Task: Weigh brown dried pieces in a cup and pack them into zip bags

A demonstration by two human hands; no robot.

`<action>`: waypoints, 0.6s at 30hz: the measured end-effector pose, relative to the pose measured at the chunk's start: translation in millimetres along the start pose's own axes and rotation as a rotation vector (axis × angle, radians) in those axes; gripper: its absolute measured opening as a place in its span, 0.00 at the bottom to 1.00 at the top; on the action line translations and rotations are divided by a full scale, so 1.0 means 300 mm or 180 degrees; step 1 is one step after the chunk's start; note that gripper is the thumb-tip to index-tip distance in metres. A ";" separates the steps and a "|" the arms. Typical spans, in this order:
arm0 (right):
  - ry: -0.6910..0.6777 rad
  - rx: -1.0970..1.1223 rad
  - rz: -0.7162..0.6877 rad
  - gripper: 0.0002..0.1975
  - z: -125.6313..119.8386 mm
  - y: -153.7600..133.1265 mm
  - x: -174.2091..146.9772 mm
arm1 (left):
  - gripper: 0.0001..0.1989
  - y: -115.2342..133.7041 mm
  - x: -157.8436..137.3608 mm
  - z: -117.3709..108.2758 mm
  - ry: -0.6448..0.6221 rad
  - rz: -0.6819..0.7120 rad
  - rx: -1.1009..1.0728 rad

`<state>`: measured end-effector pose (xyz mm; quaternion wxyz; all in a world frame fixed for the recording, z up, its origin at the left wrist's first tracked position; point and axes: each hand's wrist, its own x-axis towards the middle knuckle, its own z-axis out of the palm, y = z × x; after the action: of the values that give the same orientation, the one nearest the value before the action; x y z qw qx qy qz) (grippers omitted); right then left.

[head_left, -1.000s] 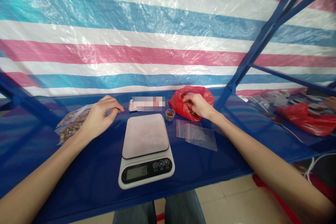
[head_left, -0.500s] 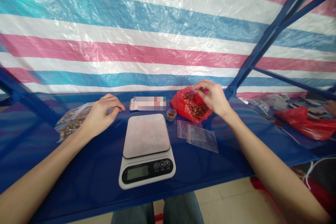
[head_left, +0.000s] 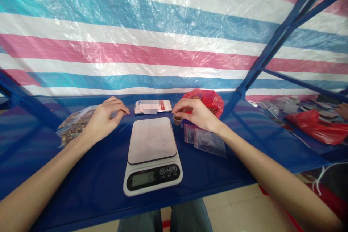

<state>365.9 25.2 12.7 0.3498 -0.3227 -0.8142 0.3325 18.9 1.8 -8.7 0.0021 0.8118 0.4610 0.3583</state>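
At the small clear cup (head_left: 177, 120) of brown bits, the fingers of my right hand (head_left: 194, 111) are pinched together over the rim. Whatever lies between them is too small to make out. Behind that hand is a red plastic bag (head_left: 216, 98) with dried brown pieces in it, partly covered by the hand. My left hand (head_left: 108, 116) hovers or rests left of the scale with loosely curved fingers, and no object shows in it. A white digital scale (head_left: 152, 141) stands between my arms with a bare platform. Beside my left wrist lies a clear bag of brown pieces (head_left: 76, 127).
A phone (head_left: 167, 106) lies flat behind the scale. Small clear zip bags (head_left: 208, 141) lie right of it, under my right forearm. Blue frame posts (head_left: 255, 69) rise at the table's back corner, before a striped sheet. Another red bag (head_left: 318, 127) sits far right, near another person's hand.
My right hand has moved left from the red bag to the small cup. The red bag's shape has shifted slightly to the right. My left hand and the scale stay in place.
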 end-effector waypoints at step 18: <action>0.0193 0.1907 0.0778 0.12 0.034 0.068 0.008 | 0.15 0.009 0.000 -0.003 -0.0123 0.0089 0.0057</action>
<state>362.6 35.7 -7.5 0.4109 -0.3104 -0.6245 0.5872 20.3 -0.2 -7.1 -0.0013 0.8249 0.4527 0.3385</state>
